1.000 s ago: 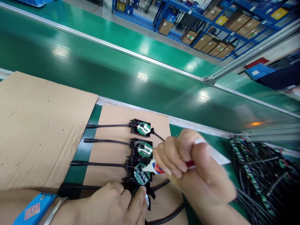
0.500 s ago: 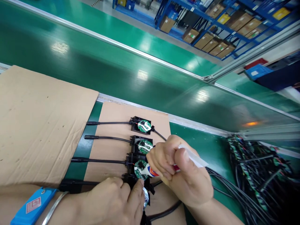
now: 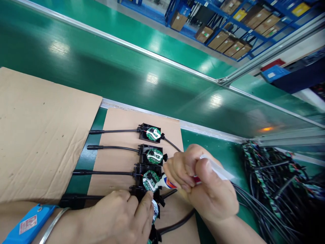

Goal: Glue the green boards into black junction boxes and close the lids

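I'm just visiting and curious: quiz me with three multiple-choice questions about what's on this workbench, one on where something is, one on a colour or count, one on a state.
1. Where does the nozzle of the glue tube point?
A. at the third round board from the far end
B. at the cable pile
C. at the big cardboard sheet

2. How many round boards lie fully uncovered in the row?
A. one
B. three
C. six

3. What is the right hand doing?
A. lying flat and open
B. gripping the tube
C. holding a cable

Answers: 1 A, the white tip rests at that board's edge. 2 B, three show in black housings; a fourth sits under the left hand. 3 B, its fingers are wrapped around the tube.
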{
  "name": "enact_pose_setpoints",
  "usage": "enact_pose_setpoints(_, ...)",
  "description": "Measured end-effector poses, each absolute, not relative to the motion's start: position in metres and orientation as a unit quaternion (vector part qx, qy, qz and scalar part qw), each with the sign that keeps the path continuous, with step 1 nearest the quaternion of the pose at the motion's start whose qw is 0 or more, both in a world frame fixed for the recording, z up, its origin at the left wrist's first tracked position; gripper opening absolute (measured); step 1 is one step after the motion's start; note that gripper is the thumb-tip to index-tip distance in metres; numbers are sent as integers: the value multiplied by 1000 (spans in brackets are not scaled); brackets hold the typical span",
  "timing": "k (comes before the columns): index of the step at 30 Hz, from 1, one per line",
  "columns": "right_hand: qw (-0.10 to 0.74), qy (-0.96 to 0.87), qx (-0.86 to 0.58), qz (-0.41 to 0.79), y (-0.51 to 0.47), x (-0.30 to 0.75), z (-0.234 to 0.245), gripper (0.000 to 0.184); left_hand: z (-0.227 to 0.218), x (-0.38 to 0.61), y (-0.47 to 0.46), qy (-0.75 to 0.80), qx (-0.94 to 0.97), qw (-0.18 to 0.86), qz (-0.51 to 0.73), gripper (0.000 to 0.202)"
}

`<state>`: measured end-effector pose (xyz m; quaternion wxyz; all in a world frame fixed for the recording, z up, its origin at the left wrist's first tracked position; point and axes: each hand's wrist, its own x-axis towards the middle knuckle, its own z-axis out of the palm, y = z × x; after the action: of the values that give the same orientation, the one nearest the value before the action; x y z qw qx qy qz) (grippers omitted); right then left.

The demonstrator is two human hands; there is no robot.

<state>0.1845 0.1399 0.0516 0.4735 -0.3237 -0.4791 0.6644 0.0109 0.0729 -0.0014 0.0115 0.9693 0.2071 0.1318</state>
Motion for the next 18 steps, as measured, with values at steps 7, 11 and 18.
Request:
enact_pose_setpoints(7,490,-477,-320,656,149,179,46,32,-3,11,71,211,966,-4,148,32)
enact_pose_setpoints(11,504,-480,-322,641,151,181,44,32,2,10,74,218,963,-2,158,32)
enact_pose_setpoints(18,518,-444,-319,658,123,194,64,32,23,1,52,213,968,1,131,33)
